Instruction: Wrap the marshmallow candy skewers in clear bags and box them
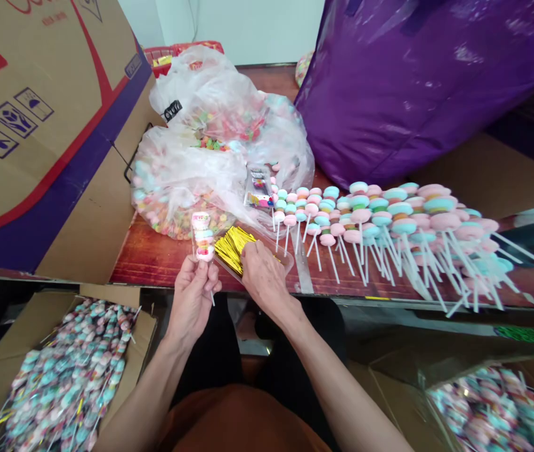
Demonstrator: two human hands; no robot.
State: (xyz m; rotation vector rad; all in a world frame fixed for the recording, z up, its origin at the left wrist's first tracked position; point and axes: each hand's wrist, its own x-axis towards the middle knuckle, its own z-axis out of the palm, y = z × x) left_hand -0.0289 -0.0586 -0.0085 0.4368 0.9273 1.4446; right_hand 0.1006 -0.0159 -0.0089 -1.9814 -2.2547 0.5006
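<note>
My left hand [196,294] pinches a wrapped marshmallow lollipop [204,242] upright by the gathered bottom of its clear bag, with the white stick poking out below. My right hand [263,273] is down at a clear plastic tray [289,262] on the table's front edge. Its fingers are curled together on the gold twist ties [234,246] heaped there; the fingertips are partly hidden. Behind the tray lies a small stack of printed clear bags [259,186]. To the right, unwrapped marshmallow lollipops [380,210] lie in rows, sticks toward me.
Clear bags of colourful candy [177,182] sit at the back of the table [128,254]. A big cardboard box [54,125] stands left, a purple bag [418,81] right. Below the table, open boxes hold wrapped lollipops [71,376] at left and more wrapped lollipops [497,408] at right.
</note>
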